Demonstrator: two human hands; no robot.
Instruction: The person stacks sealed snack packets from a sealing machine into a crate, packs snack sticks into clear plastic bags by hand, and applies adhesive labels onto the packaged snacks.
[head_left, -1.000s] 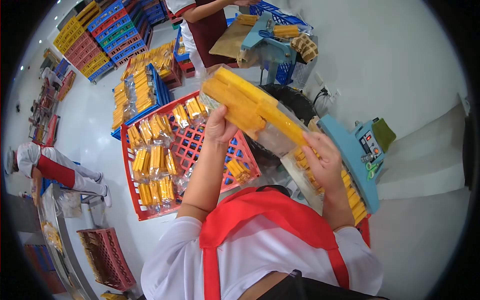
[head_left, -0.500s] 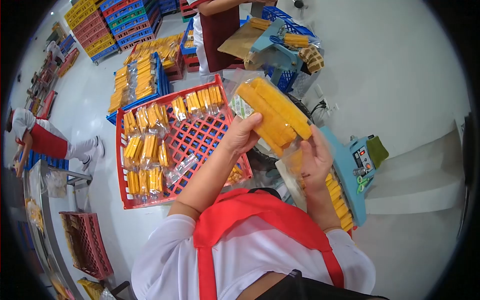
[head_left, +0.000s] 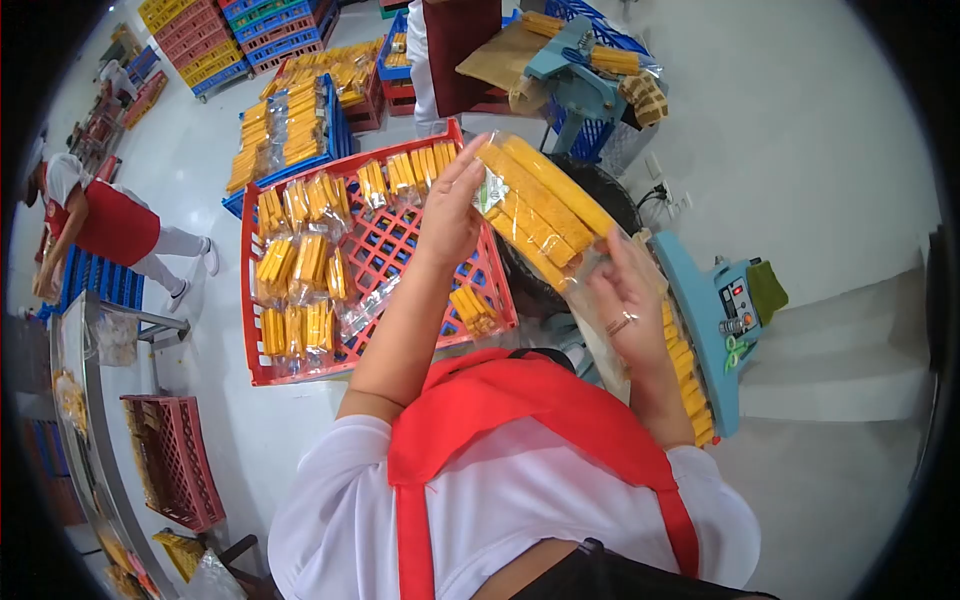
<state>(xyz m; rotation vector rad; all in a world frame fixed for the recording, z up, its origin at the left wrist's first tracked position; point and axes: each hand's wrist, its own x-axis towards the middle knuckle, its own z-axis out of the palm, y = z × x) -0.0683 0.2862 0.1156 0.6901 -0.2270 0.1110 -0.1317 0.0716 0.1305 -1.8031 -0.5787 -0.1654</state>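
Between my two hands, in the head view, a clear plastic bag of long yellow sticks (head_left: 545,205) is held up at a slant, with a small green and white label at its left end. My left hand (head_left: 455,212) grips that end, fingers behind the film. At the lower right end, loose film bunches in the closed fingers of my right hand (head_left: 630,300). Below and left of the bag stands a red crate (head_left: 380,245) holding several small packs of yellow sticks (head_left: 310,260). More yellow sticks (head_left: 685,375) lie beside my right forearm.
A blue sealing machine (head_left: 700,310) with a control panel and green scissors stands at right. Another blue machine (head_left: 580,85) is at the back, near a person in a dark red apron. Filled crates (head_left: 335,120) stand behind. A worker in red (head_left: 115,225) is at left.
My left hand has moved up along the bag's left end, and the label now shows on the pack. The worker at left has shifted right in view. The camera has turned slightly.
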